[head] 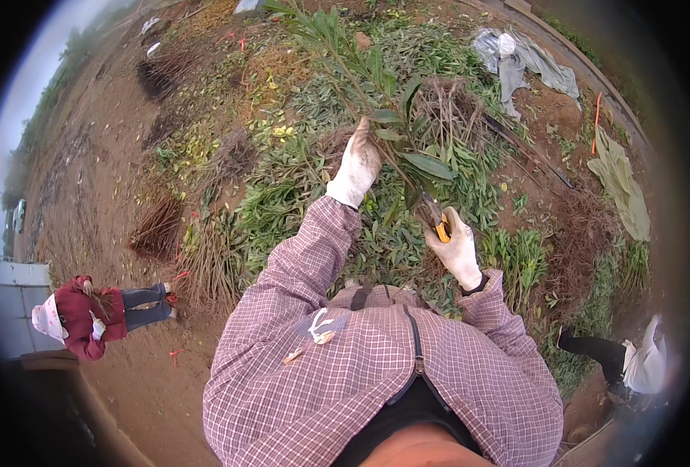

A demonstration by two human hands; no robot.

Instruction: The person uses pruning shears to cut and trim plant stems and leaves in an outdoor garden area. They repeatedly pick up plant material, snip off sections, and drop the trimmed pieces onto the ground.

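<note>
A leafy green plant stem (353, 82) is gripped in my left hand (356, 166), which wears a soiled white glove. Its leaves fan out above and to the right of that hand. My right hand (454, 248), also gloved, is closed around pruning shears (441, 225) with yellow handles. The blades point up and left, near the lower leaves of the stem; whether they touch it I cannot tell. Beneath both hands lie cut leafy branches (385, 245) spread over the ground.
Bundles of bare-rooted stems (210, 262) lie at the left, and a reddish root heap (581, 239) at the right. A long dark tool or rod (526, 149) rests on the soil. Crumpled sheeting (546, 67) lies upper right. One person (97, 318) stands left, another (636, 362) is lower right.
</note>
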